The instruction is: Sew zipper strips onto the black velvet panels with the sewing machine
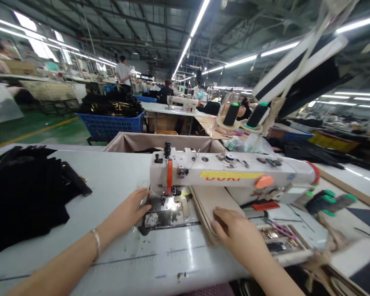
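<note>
A white sewing machine (218, 170) with an orange-red lever at its head stands in front of me. My left hand (138, 205) is beside the metal needle plate (157, 220), left of the needle area. Its fingers are apart, and I see nothing held in them. My right hand (231, 224) lies with bent fingers on a stack of beige fabric panels (216, 197) under the machine's arm. Its thumb and fingers are at the upper panel; whether they pinch one or several layers is hidden.
Black fabric pieces (27, 197) lie piled at the left of the white table (117, 164). Right of my right hand are a parts tray (296, 250) with purple scissors (282, 228) and several thread spools (325, 201). Behind the machine is a cloth-lined bin (160, 142); farther back, a blue basket (111, 125).
</note>
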Motion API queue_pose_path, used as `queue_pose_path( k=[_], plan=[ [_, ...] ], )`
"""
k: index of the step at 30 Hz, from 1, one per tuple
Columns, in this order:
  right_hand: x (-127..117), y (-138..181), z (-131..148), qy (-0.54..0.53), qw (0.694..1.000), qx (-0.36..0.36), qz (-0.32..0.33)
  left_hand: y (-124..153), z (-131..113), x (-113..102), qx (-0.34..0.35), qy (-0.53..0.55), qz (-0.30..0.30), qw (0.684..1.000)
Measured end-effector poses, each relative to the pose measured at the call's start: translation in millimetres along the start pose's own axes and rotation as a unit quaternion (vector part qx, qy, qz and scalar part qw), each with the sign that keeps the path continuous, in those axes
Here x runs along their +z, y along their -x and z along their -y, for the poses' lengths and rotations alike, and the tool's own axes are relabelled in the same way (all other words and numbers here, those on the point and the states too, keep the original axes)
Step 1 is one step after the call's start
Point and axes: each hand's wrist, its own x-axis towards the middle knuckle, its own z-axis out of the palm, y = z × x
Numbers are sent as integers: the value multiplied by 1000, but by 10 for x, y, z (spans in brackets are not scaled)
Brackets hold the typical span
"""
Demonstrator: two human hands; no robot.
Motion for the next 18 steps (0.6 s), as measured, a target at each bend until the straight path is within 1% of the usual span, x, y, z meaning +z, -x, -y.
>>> queue_pose_path(
  k=[3,5,7,10,15,18],
  plan=[
    [-51,-17,10,2,1000,-1,-18,387,-68,41,-32,10,49,998],
    [-42,-25,25,35,999,9,-30,559,-128,76,-31,14,55,998],
    [-36,-37,44,59,998,20,-25,656,-189,109,-30,13,51,998],
    [-83,-52,49,66,998,15,-7,700,-252,140,-36,5,44,998],
    [-214,-41,7,76,996,-33,19,696,-276,153,-30,0,42,999],
    [-198,-54,3,89,994,-55,23,710,-263,156,-29,-1,37,999]
  ],
)
